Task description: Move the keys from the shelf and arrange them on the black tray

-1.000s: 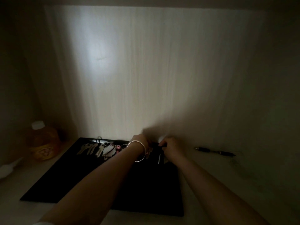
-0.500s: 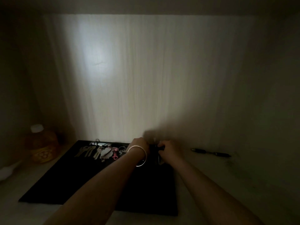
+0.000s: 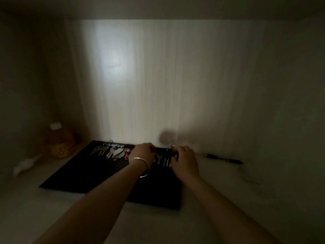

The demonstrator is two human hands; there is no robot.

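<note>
Both hands (image 3: 143,152) have spread apart, uncovering keys (image 3: 164,160) between them.

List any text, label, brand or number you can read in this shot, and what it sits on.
No text can be read.
Bottle: its yellow label shows a pattern, too dark and blurred to read.
Pen: no marking legible.
Keys on the black tray: any stamps too small to tell.
Bracelet on the left hand: plain as far as shown.
</note>
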